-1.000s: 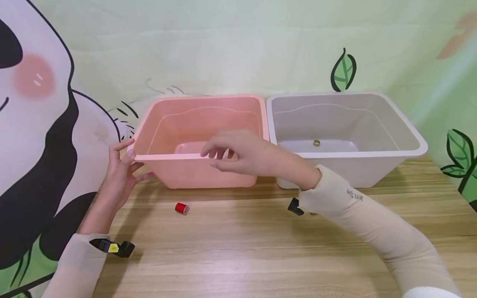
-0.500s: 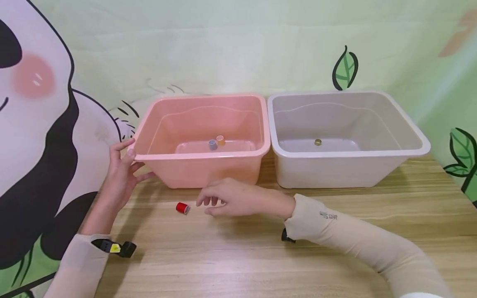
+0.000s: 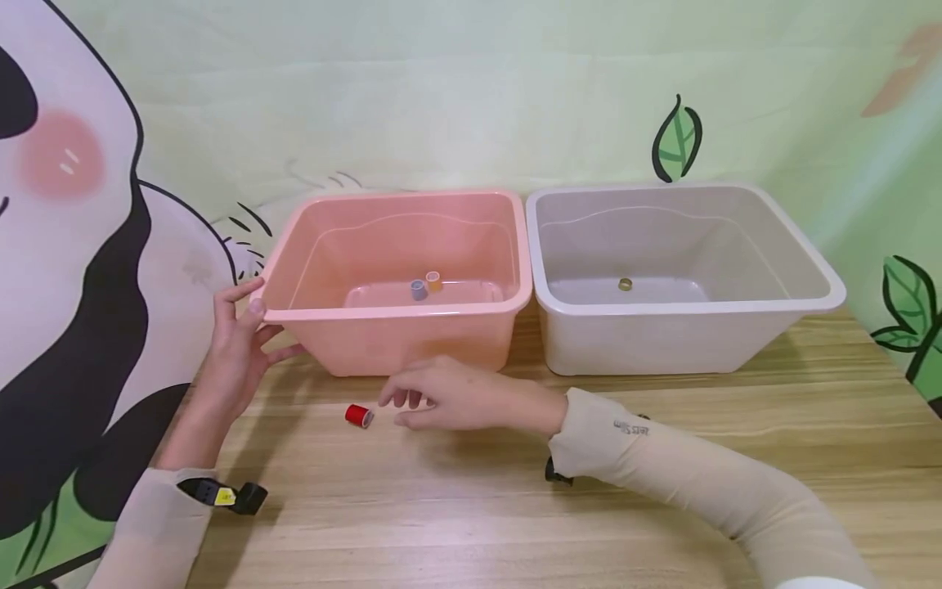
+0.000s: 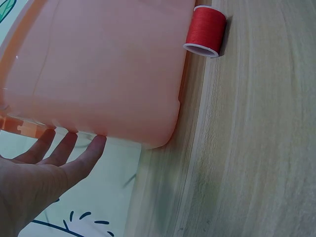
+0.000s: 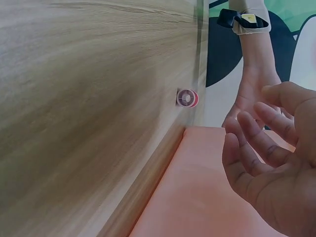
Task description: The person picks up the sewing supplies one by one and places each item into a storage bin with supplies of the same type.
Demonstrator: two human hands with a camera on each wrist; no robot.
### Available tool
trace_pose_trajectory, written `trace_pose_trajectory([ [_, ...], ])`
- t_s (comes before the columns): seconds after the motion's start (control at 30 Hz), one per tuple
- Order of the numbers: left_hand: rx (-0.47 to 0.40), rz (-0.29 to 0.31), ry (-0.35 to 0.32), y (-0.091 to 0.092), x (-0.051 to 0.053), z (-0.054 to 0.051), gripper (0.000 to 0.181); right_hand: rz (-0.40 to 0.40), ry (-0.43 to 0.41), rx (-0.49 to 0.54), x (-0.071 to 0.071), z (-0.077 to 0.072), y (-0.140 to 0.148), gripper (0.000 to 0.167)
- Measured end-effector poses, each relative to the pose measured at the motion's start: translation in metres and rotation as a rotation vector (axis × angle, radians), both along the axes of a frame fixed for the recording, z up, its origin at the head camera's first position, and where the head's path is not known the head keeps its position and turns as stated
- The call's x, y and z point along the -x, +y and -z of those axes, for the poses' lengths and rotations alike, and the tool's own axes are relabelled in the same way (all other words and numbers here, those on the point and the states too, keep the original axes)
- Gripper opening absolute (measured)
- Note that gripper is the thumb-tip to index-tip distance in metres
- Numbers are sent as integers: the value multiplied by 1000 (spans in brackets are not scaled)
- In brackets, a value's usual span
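A red thread spool (image 3: 358,415) lies on its side on the wooden table, in front of the pink plastic bin (image 3: 397,343). Just right of it hovers my right hand (image 3: 449,397), fingers loosely bent and holding nothing; the right wrist view shows a gap between hand and spool. My left hand (image 3: 239,352) holds the pink bin by its front left corner, thumb on the rim, other fingers against the side wall. Inside that bin stand a grey-blue spool (image 3: 419,290) and an orange one, the orange spool (image 3: 433,281).
A light grey bin (image 3: 648,339) stands close beside the pink one, with a small gold-coloured ring (image 3: 625,284) on its floor. Behind the right sleeve a small dark object (image 3: 643,416) barely shows. A printed cloth (image 3: 441,98) hangs behind the bins.
My right hand has come out from over the pink bin, down and toward me, to beside the red spool. The two spools in the bin have come into sight. The left hand stays put.
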State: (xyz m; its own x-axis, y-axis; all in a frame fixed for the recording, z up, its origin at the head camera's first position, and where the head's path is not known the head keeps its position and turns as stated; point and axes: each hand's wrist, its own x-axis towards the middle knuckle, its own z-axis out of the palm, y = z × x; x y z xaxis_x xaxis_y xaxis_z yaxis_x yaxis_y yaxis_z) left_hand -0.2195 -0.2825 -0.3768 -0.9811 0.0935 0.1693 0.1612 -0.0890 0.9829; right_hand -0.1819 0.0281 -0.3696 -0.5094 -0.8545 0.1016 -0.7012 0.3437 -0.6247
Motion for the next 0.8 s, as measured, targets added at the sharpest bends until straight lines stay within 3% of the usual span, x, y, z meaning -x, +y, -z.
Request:
trace_pose_trajectory([
  [0.2,-10,13,-2,-2,-2,1,40,19,5,6,2,4,-6,27],
  [0.33,28,-3,0,-4,-5,-1,42,21,-4,3,3,7,-11,28],
  [0.8,48,-27,-7,-2,-1,-4,45,76,-40,-23,9,14,-19,30],
])
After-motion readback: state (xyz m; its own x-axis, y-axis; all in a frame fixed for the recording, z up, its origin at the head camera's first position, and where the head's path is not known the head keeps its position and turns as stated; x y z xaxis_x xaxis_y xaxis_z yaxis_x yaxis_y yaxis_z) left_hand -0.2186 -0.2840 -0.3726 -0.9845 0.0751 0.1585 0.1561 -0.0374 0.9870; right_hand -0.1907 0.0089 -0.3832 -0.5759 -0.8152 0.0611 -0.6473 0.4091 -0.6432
